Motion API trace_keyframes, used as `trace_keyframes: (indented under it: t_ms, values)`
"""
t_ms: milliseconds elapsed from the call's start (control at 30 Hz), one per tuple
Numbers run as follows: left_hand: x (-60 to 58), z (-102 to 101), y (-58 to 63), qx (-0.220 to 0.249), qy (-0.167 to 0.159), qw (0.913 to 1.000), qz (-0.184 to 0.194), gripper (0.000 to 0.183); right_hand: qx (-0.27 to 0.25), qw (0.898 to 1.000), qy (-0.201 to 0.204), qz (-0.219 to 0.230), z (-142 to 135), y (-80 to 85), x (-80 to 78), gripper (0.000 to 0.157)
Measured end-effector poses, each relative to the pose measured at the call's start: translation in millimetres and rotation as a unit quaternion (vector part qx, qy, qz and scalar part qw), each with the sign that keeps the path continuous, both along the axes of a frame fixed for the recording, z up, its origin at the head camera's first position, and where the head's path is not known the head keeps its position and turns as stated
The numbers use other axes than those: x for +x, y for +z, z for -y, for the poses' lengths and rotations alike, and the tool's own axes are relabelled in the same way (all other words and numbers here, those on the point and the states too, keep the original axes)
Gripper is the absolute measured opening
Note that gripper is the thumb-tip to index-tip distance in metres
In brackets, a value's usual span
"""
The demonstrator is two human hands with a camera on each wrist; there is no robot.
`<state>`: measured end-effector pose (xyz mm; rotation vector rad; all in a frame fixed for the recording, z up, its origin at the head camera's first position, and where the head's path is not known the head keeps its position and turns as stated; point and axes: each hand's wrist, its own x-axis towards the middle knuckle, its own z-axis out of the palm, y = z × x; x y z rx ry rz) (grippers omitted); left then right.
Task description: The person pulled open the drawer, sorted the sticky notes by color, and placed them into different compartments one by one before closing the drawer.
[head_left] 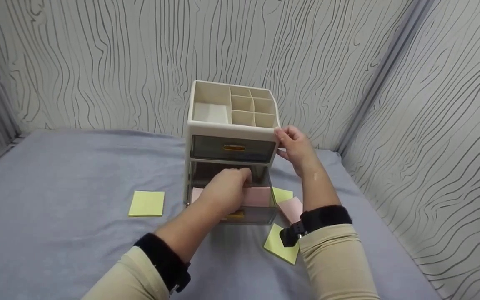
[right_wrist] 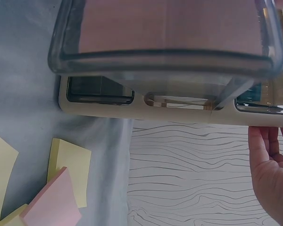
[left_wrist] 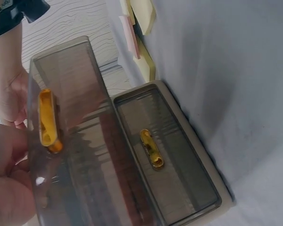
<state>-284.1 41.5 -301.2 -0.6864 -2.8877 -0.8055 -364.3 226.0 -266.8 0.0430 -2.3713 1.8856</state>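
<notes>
A cream desk organizer with smoky see-through drawers stands on the cloth. Its lower drawer is pulled out and holds pink sticky notes. My left hand reaches down into this drawer, the thumb side up and the fingertips hidden behind the drawer front. Whether those fingers hold any notes I cannot tell. At the organizer's upper right front corner, my right hand grips the edge, its fingers against the side wall. The upper drawer, with a gold handle, is pushed in.
A yellow sticky-note pad lies left of the organizer. On the right, beneath and beside the right forearm, are a pink pad and yellow pads. Open compartments top the organizer. A wood-grain patterned wall rises behind.
</notes>
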Motion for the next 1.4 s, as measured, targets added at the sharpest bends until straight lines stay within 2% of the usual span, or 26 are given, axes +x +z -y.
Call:
trace_keyframes:
  t_ms: [367,700,800,933,1200,1400]
  values:
    - [-3.7,-3,-5.3,-0.029,0.026,0.9988,-0.028,0.010,-0.003,1.000,0.004,0.001,-2,-1.2,-0.3,0.026]
    - [-7.8,-5,-10.2,-0.051,0.046,0.9976,0.009,0.020,0.003,1.000,0.001,0.001,-1,-0.6,1.3,0.027]
    - [-9.5,-5,-11.3,-0.059,0.047,0.9967,0.031,0.024,0.009,1.000,-0.001,0.001,-1,-0.7,1.6,0.028]
    - [-12.4,-5,-11.6,-0.066,0.037,0.9953,0.060,0.025,0.014,1.000,-0.004,0.000,-1,-1.2,1.0,0.029]
    - [-17.9,-4,-11.0,-0.077,0.020,0.9922,0.096,0.019,0.010,1.000,-0.008,0.000,0,-1.5,0.2,0.026]
    - [-17.6,0,-7.6,-0.079,0.007,0.9920,0.098,0.019,0.014,1.000,-0.004,-0.004,-1,-2.1,0.2,0.028]
